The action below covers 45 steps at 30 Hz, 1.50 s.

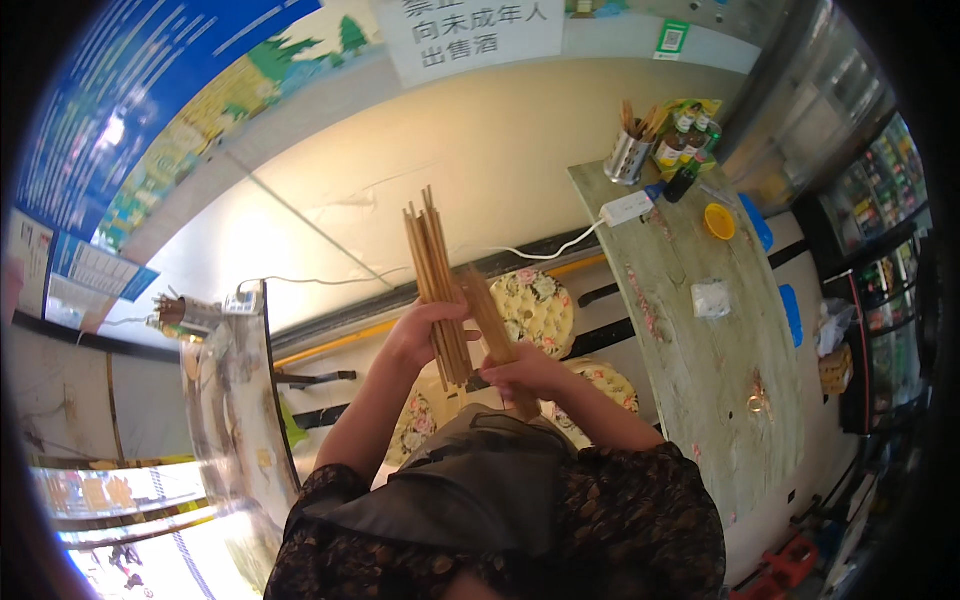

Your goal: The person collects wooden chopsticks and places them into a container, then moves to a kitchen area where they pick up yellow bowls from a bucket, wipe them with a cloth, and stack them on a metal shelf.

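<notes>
My left hand (421, 330) is closed around a bundle of wooden chopsticks (439, 300), held nearly upright with their ends uneven at the top. Just to its right, my right hand (529, 373) grips a second wooden bundle, probably chopsticks (491, 315), slanted and somewhat blurred. The two bundles are close side by side in front of a dark apron (480, 487). Behind the right-hand bundle is a round floral stool cushion (532, 311). A perforated metal holder (628, 159) with more chopsticks stands on the far end of the right table.
The long right table (720, 360) bears a power strip (626, 208), a green bottle (684, 180), a yellow bowl (719, 222) and a white packet (710, 298). Another table (244, 375) is at left, with a metal holder (187, 313). Drinks coolers line the right side.
</notes>
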Available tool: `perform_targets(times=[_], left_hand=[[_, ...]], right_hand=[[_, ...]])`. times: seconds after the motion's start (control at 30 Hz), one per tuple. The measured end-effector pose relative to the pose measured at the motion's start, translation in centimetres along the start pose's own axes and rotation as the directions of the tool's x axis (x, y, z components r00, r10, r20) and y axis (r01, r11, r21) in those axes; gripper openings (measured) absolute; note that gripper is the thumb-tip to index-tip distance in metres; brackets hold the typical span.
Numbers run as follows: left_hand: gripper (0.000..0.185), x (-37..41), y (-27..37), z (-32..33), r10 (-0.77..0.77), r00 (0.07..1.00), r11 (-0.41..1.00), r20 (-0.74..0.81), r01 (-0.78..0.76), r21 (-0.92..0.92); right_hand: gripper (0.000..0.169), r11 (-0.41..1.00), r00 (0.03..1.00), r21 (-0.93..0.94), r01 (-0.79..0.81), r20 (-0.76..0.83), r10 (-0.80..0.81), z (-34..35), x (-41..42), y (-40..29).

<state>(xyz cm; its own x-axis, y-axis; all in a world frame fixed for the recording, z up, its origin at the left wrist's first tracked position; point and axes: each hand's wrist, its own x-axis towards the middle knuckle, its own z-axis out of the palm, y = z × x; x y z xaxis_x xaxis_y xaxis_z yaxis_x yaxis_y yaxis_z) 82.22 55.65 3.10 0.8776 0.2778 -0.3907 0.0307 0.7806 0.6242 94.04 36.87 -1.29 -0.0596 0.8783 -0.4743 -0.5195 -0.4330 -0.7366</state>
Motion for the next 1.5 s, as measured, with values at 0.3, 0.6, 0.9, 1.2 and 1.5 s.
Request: perform_targets(times=[0.3, 0.6, 0.9, 1.2, 1.5], left_hand=[[0.018, 6.9, -0.8, -1.2, -0.15, 0.981, 0.987, -0.12, 0.156, 0.037], [0.024, 9.5, -0.1, 0.2, -0.288, 0.947, 0.942, -0.141, 0.306, 0.135], [0.019, 10.3, -0.6, -1.9, -0.329, 0.92, 0.925, -0.215, 0.36, 0.124], [0.017, 10.8, 0.1, -2.7, -0.278, 0.933, 0.936, -0.229, 0.317, 0.155], [0.019, 11.1, 0.9, -3.1, -0.258, 0.947, 0.947, -0.192, 0.287, 0.144]], right_hand=[[0.013, 0.579, 0.262, -0.388, 0.717, -0.62, -0.739, -25.4, -0.3, -19.4], [0.014, 0.415, -0.148, -0.616, 0.669, -0.659, -0.738, -37.4, 7.9, -30.9], [0.036, 0.635, -0.263, -0.765, 0.112, -0.639, -0.723, -46.6, 14.5, -30.9], [0.051, 0.633, -0.141, -0.72, 0.284, -0.685, -0.715, -44.8, 14.0, -30.3], [0.044, 0.51, -0.058, -0.853, -0.109, -0.507, -0.86, -44.4, 10.9, -31.0]])
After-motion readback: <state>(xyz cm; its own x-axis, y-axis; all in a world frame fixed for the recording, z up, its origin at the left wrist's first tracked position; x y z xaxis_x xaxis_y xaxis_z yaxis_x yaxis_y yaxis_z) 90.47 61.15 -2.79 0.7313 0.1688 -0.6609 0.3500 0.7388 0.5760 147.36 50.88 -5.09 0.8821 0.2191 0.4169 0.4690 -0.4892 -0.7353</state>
